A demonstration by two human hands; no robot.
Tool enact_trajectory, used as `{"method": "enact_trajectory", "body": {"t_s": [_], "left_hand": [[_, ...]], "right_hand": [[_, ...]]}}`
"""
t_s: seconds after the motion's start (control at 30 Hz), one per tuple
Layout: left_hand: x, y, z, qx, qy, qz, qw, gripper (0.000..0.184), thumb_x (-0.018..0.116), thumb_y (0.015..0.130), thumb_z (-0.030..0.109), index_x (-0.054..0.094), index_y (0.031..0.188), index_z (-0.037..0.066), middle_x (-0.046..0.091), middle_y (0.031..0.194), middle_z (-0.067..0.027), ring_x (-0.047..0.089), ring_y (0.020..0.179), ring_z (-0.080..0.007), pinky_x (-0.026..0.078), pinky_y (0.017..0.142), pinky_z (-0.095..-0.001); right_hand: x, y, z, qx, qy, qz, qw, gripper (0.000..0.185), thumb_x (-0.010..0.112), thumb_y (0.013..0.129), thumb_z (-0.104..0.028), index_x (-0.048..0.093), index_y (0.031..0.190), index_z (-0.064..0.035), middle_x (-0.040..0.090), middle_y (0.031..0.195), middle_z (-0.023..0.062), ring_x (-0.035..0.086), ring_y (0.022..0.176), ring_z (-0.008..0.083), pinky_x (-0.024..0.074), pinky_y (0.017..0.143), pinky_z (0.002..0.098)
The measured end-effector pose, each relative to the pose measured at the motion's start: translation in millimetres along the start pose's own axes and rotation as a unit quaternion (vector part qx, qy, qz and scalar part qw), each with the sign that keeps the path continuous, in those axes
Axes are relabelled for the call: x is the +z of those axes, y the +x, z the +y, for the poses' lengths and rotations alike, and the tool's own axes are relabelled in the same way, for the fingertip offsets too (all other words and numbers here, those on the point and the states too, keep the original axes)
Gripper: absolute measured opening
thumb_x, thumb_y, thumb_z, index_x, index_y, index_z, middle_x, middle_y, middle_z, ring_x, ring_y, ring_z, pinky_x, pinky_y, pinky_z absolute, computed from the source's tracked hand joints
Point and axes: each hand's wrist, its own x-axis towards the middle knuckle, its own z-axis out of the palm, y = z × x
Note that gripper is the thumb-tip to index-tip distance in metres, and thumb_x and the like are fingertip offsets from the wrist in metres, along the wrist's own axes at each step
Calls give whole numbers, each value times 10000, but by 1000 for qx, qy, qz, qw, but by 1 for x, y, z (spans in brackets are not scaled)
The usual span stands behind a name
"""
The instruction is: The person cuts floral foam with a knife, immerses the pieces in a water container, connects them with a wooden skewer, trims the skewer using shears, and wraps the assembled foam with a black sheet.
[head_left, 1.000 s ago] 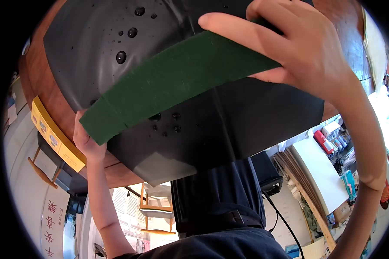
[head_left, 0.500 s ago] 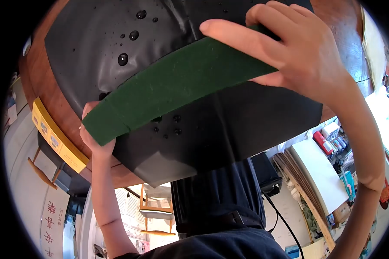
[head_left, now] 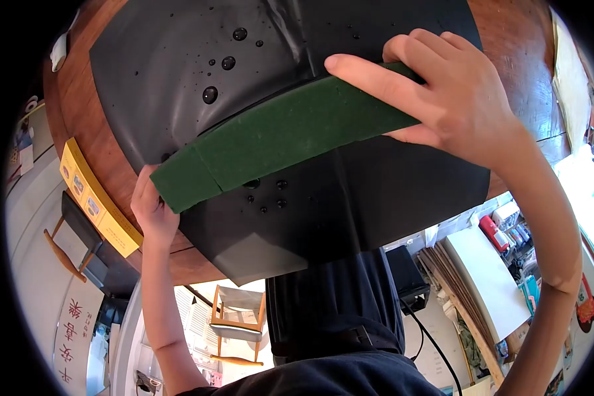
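A long dark green block of floral foam [head_left: 290, 135] lies slantwise across my view, above a black sheet [head_left: 323, 218] dotted with water drops. A cut line crosses the foam near its left end. My right hand [head_left: 459, 99] grips the right end, with the index finger stretched along the top edge and the thumb beneath. At the left end, my left hand [head_left: 155, 208] has its fingers wrapped around the foam's short edge, partly hidden behind it.
The sheet covers much of a brown wooden table [head_left: 79, 109]. A yellow box [head_left: 99, 198] stands at the table's left edge. Below are a wooden chair [head_left: 237, 310], a black case [head_left: 408, 277] with a cable, and boards [head_left: 488, 277] leaning at the right.
The foam's left end has shifted right in view, and its right end slightly down. The cut line near the left end shows more clearly. Both hands keep their hold.
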Motion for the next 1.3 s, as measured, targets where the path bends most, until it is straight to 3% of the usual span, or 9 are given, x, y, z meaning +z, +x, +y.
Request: {"method": "enact_trajectory", "body": {"t_s": [0.27,0.5,0.53,0.67,0.83,0.97,1.03,1.1,1.3], "left_hand": [[11,12,-3,79,-73,-1,994,181,687,712,-55,631,883,-35,624,880,-136,589,734,-257,475,642,-313],[18,16,6,33,-85,-21,996,203,628,718,-106,627,908,-36,614,899,-129,607,795,-270,493,712,-328],[18,16,8,28,-73,-22,997,216,657,693,-93,626,897,-31,619,905,-130,608,794,-278,498,699,-335],[11,18,18,34,-11,-36,999,295,673,666,-77,635,952,-15,638,974,-141,622,850,-325,521,731,-381],[-1,7,27,-11,15,-7,1000,327,664,705,-66,629,1024,-2,635,1057,-153,612,944,-356,512,824,-413],[9,-4,20,-23,27,-4,999,275,642,755,-52,620,1025,-1,625,1044,-164,612,955,-364,515,829,-409],[10,-3,19,-37,3,9,999,219,640,782,-38,621,998,-3,616,993,-169,614,905,-362,516,773,-406],[11,-1,14,-45,-21,14,999,194,640,788,-34,621,980,-5,613,963,-169,612,870,-360,512,740,-407],[-8,-4,10,-1,9,4,1000,103,660,823,-8,634,920,13,600,856,-141,594,792,-333,490,687,-404]], "right_hand": [[5,-3,-3,21,20,2,1000,945,878,427,-254,609,1333,-234,483,889,13,518,771,179,397,649,318],[1,-3,-2,17,26,-11,999,956,876,456,-251,577,1364,-240,479,900,14,526,808,186,403,667,321],[-5,-2,0,19,-9,-62,998,831,844,624,-377,521,1385,-284,534,919,-17,560,842,157,443,655,286],[-12,-2,2,43,34,-90,994,871,811,681,-398,446,1439,-175,583,1013,34,581,980,223,468,807,341],[-52,-51,13,190,56,202,959,644,782,738,-231,551,1309,-42,615,1184,124,588,1079,323,476,897,428],[-51,-87,-15,423,278,176,844,684,741,723,-135,494,1350,-17,563,1276,177,567,1133,353,466,959,435],[-53,-83,-13,303,124,131,936,751,788,678,-164,483,1347,-12,519,1331,179,510,1202,372,433,1007,452],[-62,-63,-10,210,88,80,970,794,836,668,-230,489,1355,-35,509,1349,160,447,1281,350,374,1062,470],[-40,7,-20,49,1,-36,998,809,829,684,-421,504,1358,-111,562,1046,64,551,1032,242,429,913,396]]}}
